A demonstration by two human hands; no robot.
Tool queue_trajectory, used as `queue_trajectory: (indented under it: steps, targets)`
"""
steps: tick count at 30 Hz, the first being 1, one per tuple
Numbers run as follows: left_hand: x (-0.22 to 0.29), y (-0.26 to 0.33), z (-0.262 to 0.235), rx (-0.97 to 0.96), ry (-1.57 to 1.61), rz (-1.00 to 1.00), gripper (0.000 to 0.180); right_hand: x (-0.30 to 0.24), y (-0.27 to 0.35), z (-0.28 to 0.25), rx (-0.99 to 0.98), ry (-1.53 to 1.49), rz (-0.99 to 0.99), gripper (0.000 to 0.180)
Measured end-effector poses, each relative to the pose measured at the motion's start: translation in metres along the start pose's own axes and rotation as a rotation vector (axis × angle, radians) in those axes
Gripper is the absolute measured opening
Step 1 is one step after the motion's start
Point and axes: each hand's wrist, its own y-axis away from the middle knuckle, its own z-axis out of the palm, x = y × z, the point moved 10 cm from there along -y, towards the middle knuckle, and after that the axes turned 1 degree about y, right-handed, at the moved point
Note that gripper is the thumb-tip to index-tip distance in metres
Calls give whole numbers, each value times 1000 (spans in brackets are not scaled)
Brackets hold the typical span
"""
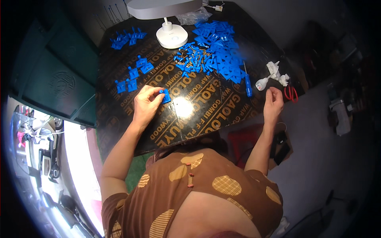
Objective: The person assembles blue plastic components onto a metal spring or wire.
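My left hand point(146, 104) is closed in a pinch at the near left of the table, thumb and fingertips on a small blue plastic plate with a round knob point(166, 97). The plate is at the tabletop; part of it is hidden by my fingers. Out to the right, my right hand point(274, 102) has its fingertips pressed together near the table's right edge. Whatever is between them, if anything, is too small to make out. Just beyond those fingertips lie a small white bottle point(261, 84) and crumpled white tissue point(274, 70). Red-handled scissors point(291, 94) are beside the hand.
A blue-handled screwdriver point(248, 84) lies left of the bottle. Farther back are a heap of flat blue plates point(222, 47) and a pile of small blue pegs point(194, 59). A white lamp point(171, 36) stands at the back. Several blue assembled pieces point(133, 73) sit at left.
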Motion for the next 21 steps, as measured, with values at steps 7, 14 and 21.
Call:
queue_trajectory:
  steps: [7, 14, 21]
  targets:
    - [-7, -2, 3, -6, 80, 5, 13, 4, -7, 28, -196, 134, 71, 32]
    - [-7, 1, 3, -18, 78, -14, 13, 2, -15, 40, -250, 230, 18, 28]
    - [-1, 3, 0, 6, 39, 84, 12, 0, -19, 45, -235, 274, -43, 23]
